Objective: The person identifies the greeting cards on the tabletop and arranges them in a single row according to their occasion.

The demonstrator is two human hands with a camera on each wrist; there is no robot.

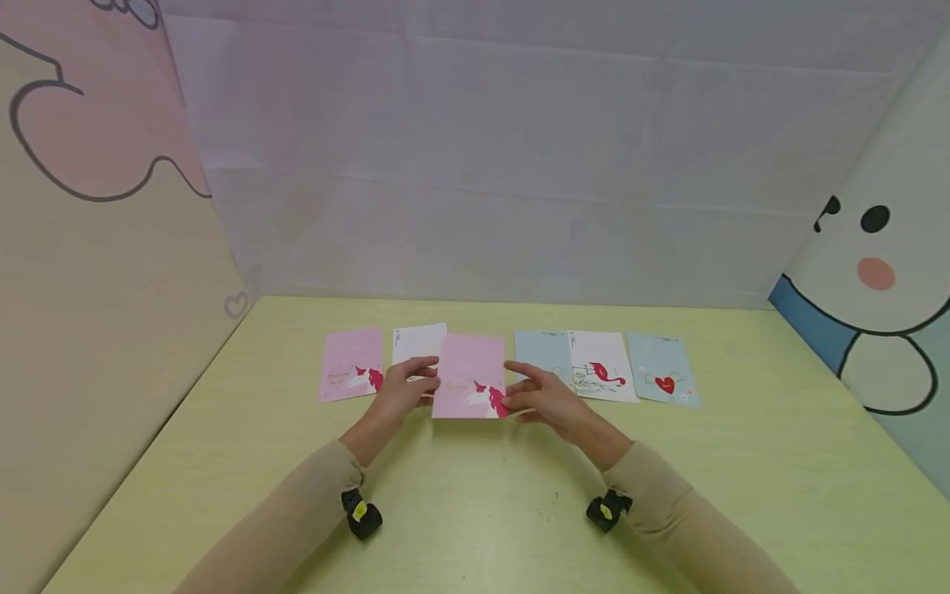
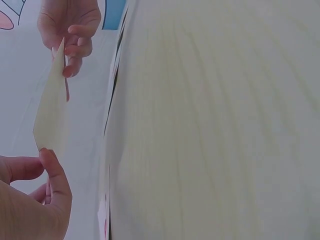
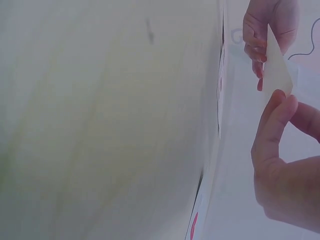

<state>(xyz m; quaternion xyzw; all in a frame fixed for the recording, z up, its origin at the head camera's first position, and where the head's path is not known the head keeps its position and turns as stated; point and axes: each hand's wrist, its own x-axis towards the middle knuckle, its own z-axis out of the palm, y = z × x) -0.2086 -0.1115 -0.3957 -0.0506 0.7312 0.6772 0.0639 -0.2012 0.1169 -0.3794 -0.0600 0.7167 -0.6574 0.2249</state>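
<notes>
Your beige sleeves (image 1: 270,524) come in nearest, a small black camera (image 1: 362,515) slung below the left cuff, and beyond them your left hand (image 1: 396,402) and right hand (image 1: 547,404) pinch a pink unicorn card (image 1: 472,363) by its opposite side edges, thumb and fingers closing on each. It is raised off the pale wooden table (image 1: 475,511), in front of the row of laid-out cards. Expect it to be very light, fairly stiff yet easily bent; its thin edges could slip, and squeezing inward would likely bow it. Your best hold is probably along those sides, lightly, sparing the corners. Mind the neighbours: a pink card (image 1: 349,355) sits to the left, a white card (image 1: 420,341) is partly hidden behind your left hand, and a blue card (image 1: 540,346) meets the flamingo card (image 1: 598,348), with the heart card (image 1: 665,356) close beside that. Behind the row, the table's far edge runs up to a white backdrop (image 1: 482,181); your roomiest stretch for moving is the near side.
</notes>
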